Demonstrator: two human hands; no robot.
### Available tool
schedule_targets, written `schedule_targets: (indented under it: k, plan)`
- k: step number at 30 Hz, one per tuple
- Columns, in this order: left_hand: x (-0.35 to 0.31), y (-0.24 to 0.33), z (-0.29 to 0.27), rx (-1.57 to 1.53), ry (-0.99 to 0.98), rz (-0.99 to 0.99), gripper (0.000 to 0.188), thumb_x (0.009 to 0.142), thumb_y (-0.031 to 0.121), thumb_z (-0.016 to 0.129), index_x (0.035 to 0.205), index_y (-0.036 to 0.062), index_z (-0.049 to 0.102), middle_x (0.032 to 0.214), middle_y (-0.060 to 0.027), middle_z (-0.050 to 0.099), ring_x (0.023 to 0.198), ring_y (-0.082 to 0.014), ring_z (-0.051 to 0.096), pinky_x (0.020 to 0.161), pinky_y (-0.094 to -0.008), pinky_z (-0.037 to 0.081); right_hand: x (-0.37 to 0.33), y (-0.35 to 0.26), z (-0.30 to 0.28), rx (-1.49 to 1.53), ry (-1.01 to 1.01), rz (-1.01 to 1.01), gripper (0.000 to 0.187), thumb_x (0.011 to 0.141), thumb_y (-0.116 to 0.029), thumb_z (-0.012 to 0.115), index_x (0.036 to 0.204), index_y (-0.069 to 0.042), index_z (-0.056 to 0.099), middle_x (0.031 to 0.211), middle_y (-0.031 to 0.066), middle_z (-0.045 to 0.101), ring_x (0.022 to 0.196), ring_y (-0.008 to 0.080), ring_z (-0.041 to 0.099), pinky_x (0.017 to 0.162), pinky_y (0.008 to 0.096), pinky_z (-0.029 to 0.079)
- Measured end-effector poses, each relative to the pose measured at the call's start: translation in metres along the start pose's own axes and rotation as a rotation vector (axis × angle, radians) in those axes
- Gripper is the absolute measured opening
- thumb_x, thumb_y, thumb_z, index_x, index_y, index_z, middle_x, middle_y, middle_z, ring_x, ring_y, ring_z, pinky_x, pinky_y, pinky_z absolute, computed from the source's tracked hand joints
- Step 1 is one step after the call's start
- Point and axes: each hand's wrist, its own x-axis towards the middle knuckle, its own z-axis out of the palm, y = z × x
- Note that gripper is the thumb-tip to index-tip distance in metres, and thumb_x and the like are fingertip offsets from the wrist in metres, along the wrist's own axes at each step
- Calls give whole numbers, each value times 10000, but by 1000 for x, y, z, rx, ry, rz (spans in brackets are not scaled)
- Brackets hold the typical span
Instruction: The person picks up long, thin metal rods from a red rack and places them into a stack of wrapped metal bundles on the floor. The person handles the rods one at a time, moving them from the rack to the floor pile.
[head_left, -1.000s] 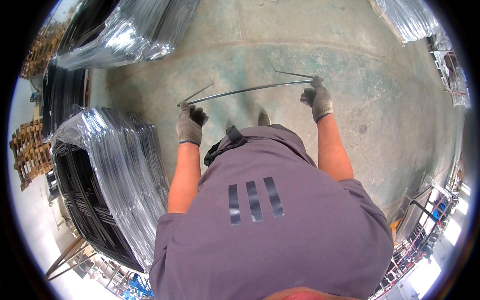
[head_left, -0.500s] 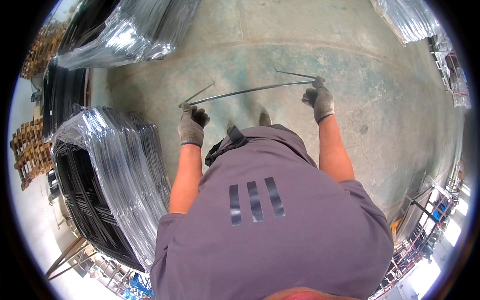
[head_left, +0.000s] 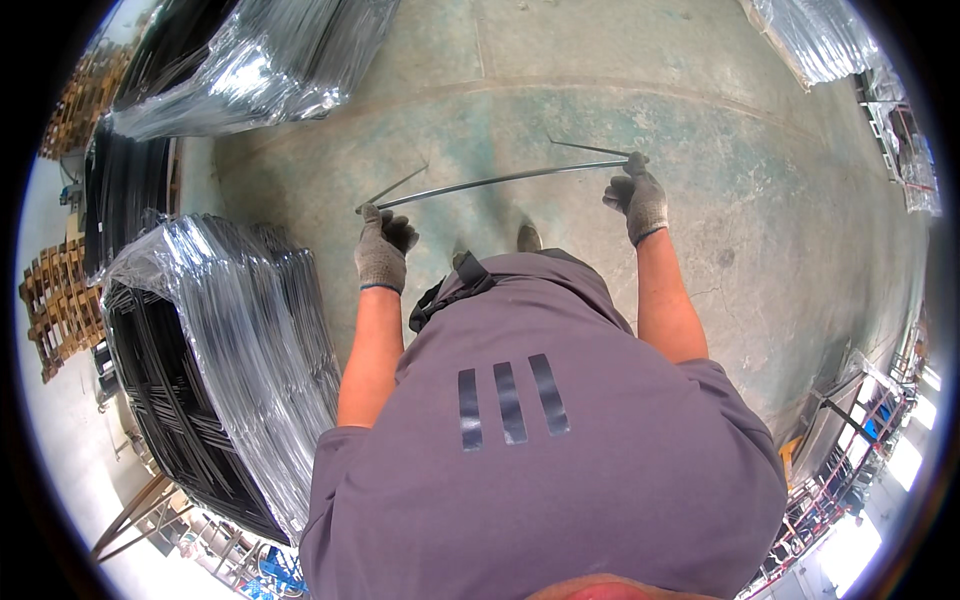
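Between my two gloved hands stretches a dark, thin metal frame [head_left: 500, 181], one long bar with a shorter rod bent off each end, pointing away from me. My left hand [head_left: 385, 247] grips its left corner, thumb on top and fingers curled. At the right corner, my right hand [head_left: 638, 198] pinches the bar end between thumb and curled fingers. Both hands wear grey knit gloves. The bar hangs level in front of my body, above the floor; the rods' lower parts cannot be made out clearly.
Stacks of black metal frames in clear film stand close on my left [head_left: 240, 350] and at the far left [head_left: 250, 80]. Another film-wrapped stack [head_left: 815, 40] is at the far right. Wooden pallets [head_left: 65, 300] lie beyond the left stack. Racks [head_left: 840, 450] stand at the right rear.
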Motion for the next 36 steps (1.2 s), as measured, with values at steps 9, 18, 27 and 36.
schedule_targets:
  k: [9,18,27,36]
  plan:
    - [2,1,0,2,9,-5,544,970,587,689,1019,47,639,848,-128,704,752,-282,687,689,-449,602,-5,-3,3,42,-7,-13,742,868,-633,789,1173,20,613,858,103,671,711,224,700,636,378,622]
    - [4,3,1,-12,10,-17,548,959,580,708,1026,39,641,849,-130,707,756,-287,691,705,-462,604,-2,-3,2,44,-6,-15,773,862,-632,796,1187,44,610,870,121,673,715,235,702,642,382,623]
    - [3,3,3,4,9,-4,536,977,579,686,1023,46,643,850,-127,706,764,-278,689,692,-450,601,-1,-4,3,45,4,-13,715,896,-609,776,1180,28,618,866,116,674,697,225,698,628,374,617]
    - [-4,3,4,22,17,9,547,989,575,671,1037,30,637,856,-130,704,751,-276,683,683,-442,599,-33,-15,24,-1080,774,-1023,620,887,-434,803,1305,-2,650,1075,186,745,1060,403,677,991,487,526]
